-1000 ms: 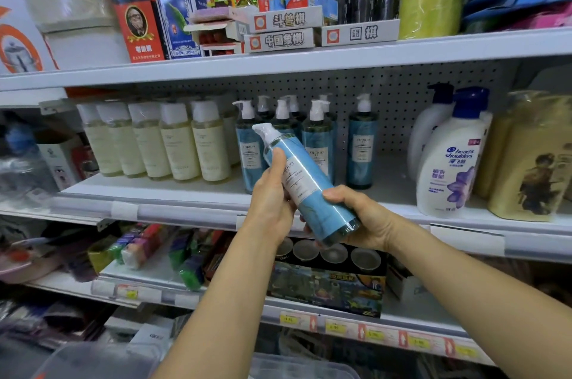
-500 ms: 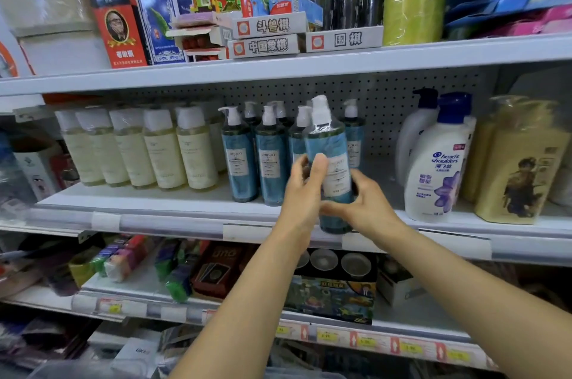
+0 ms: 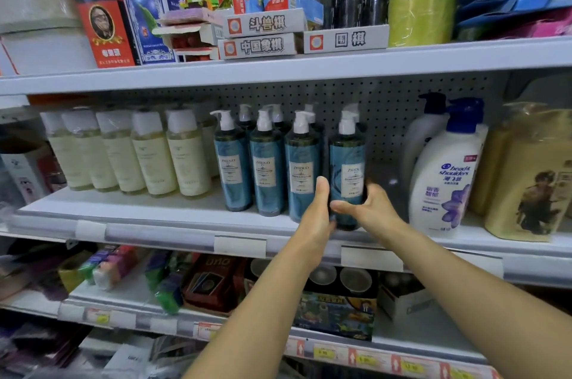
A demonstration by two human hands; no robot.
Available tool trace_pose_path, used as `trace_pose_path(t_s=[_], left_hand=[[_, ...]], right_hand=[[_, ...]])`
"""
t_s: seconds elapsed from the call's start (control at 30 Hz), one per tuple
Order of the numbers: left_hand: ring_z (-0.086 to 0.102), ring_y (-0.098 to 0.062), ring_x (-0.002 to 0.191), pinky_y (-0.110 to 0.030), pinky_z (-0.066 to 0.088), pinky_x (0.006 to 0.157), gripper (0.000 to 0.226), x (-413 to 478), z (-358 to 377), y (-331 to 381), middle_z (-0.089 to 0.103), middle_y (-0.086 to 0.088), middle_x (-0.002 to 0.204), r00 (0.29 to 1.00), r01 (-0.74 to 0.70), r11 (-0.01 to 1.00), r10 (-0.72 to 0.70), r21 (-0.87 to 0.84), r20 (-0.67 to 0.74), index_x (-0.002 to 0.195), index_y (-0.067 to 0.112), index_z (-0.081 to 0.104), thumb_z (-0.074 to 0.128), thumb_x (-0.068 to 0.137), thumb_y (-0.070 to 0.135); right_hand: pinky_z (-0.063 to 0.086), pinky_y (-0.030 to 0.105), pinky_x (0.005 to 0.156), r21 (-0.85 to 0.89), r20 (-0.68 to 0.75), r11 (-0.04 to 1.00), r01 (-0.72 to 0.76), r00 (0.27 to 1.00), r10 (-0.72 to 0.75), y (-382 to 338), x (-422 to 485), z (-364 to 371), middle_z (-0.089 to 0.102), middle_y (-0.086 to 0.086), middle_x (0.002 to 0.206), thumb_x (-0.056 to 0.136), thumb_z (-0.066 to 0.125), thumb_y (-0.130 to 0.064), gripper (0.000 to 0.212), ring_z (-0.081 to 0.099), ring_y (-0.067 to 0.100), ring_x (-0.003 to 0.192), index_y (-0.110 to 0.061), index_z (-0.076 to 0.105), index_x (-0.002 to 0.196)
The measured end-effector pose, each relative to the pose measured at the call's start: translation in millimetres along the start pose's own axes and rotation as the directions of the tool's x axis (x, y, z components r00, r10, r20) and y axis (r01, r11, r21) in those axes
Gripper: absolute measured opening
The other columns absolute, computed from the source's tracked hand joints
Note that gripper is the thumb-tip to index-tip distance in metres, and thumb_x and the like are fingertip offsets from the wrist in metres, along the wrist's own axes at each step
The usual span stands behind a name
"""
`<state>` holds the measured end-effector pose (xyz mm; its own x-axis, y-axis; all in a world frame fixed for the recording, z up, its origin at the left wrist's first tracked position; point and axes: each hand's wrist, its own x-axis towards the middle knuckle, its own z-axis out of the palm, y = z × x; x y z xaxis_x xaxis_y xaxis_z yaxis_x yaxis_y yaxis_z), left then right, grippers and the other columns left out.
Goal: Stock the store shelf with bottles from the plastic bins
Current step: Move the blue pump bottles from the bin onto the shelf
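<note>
A blue pump bottle (image 3: 346, 162) with a white label stands upright on the middle shelf (image 3: 173, 217), at the right end of a row of matching blue bottles (image 3: 266, 168). My left hand (image 3: 317, 214) holds its lower left side, thumb pointing up between it and the neighbouring bottle. My right hand (image 3: 370, 208) wraps its lower right side, with the thumb lying across the front near the base. The fingers of both hands are hidden behind the bottle.
Pale yellow bottles (image 3: 154, 158) fill the shelf's left part. A white shampoo bottle (image 3: 442, 180) and a gold pack (image 3: 529, 174) stand to the right, with a gap beside the blue bottle. Boxes crowd the upper shelf (image 3: 309, 66); games and packs lie below.
The bottle went from tilted in both hands in front of the shelf to upright on the shelf at the right end of the blue row. Both hands slid down to its base.
</note>
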<state>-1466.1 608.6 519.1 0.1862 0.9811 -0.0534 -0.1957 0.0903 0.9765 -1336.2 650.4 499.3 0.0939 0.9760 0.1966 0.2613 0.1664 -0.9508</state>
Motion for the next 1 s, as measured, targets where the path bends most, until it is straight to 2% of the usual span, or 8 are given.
trace_pose_path(t_s=[0.2,0.37,0.43,0.5,0.63,0.73,0.87,1.0], left_hand=[[0.040,-0.005,0.136,-0.028,0.032,0.113,0.066,9,0,-14,0.043,0.004,0.154,1.000,-0.009,0.994,0.006,-0.110,-0.026,0.156,0.023,0.029,0.030,0.101,0.059],[0.041,-0.014,0.141,-0.028,0.034,0.115,0.063,2,-1,-14,0.044,-0.004,0.153,0.998,-0.008,0.978,-0.005,-0.209,-0.061,0.154,0.012,0.032,0.032,0.104,0.051],[0.046,-0.017,0.138,-0.031,0.037,0.115,0.062,-5,-3,-16,0.048,-0.008,0.150,0.994,-0.021,0.976,-0.003,-0.218,-0.109,0.150,0.008,0.040,0.033,0.105,0.050],[0.054,-0.018,0.129,-0.034,0.044,0.110,0.052,-14,-8,-22,0.055,-0.010,0.143,0.980,-0.066,0.974,0.023,-0.216,-0.199,0.140,0.010,0.051,0.038,0.105,0.046],[0.068,-0.022,0.108,-0.037,0.056,0.094,0.030,-34,-18,-36,0.070,-0.008,0.118,0.949,-0.081,0.969,0.003,-0.234,-0.315,0.120,0.012,0.064,0.050,0.103,0.033],[0.071,-0.023,0.099,-0.036,0.059,0.087,0.019,-45,-25,-47,0.073,-0.007,0.108,0.949,-0.024,0.972,-0.052,-0.236,-0.312,0.111,0.016,0.066,0.054,0.102,0.028],[0.073,-0.020,0.090,-0.035,0.059,0.083,0.017,-52,-38,-66,0.075,-0.005,0.102,0.953,0.054,0.975,-0.114,-0.213,-0.281,0.110,0.017,0.065,0.052,0.103,0.026],[0.072,-0.018,0.083,-0.037,0.057,0.084,0.024,-54,-50,-84,0.075,-0.003,0.094,0.939,0.155,0.961,-0.215,-0.229,-0.267,0.116,0.012,0.065,0.050,0.103,0.025]], right_hand=[[0.052,0.013,0.071,-0.031,0.028,1.000,0.006,1.000,-0.005,3,7,4,0.069,-0.005,0.110,0.075,0.084,-0.008,0.059,0.065,0.002,0.097,-0.015,0.054,0.126],[0.055,0.030,0.089,-0.096,0.015,0.995,-0.038,0.999,0.040,3,6,6,0.067,-0.002,0.118,0.065,0.089,-0.022,0.075,0.065,0.014,0.112,-0.016,0.050,0.128],[0.051,0.038,0.100,-0.175,-0.018,0.983,-0.046,0.999,0.044,2,0,9,0.061,0.002,0.127,0.061,0.089,-0.028,0.083,0.058,0.019,0.120,-0.013,0.046,0.130],[0.041,0.038,0.107,-0.283,-0.071,0.958,-0.053,0.997,0.034,0,-12,11,0.046,0.009,0.137,0.072,0.085,-0.025,0.083,0.046,0.025,0.129,-0.009,0.036,0.136],[0.027,0.031,0.107,-0.367,-0.130,0.928,0.061,0.985,-0.116,4,-31,15,0.029,0.011,0.143,0.083,0.075,-0.022,0.079,0.029,0.026,0.136,-0.008,0.025,0.142],[0.019,0.018,0.103,-0.352,-0.228,0.921,0.167,0.939,-0.258,9,-47,21,0.030,0.010,0.141,0.082,0.070,-0.012,0.075,0.029,0.024,0.133,-0.007,0.027,0.144],[0.038,0.021,0.097,-0.270,-0.299,0.897,0.349,0.856,-0.422,15,-77,29,0.042,0.001,0.124,0.084,0.061,-0.002,0.052,0.046,0.018,0.115,-0.009,0.042,0.131],[0.048,0.031,0.089,-0.229,-0.108,0.881,0.414,0.888,-0.446,34,-109,49,0.054,0.002,0.114,0.086,0.056,-0.001,0.040,0.055,0.015,0.105,-0.014,0.050,0.124]])
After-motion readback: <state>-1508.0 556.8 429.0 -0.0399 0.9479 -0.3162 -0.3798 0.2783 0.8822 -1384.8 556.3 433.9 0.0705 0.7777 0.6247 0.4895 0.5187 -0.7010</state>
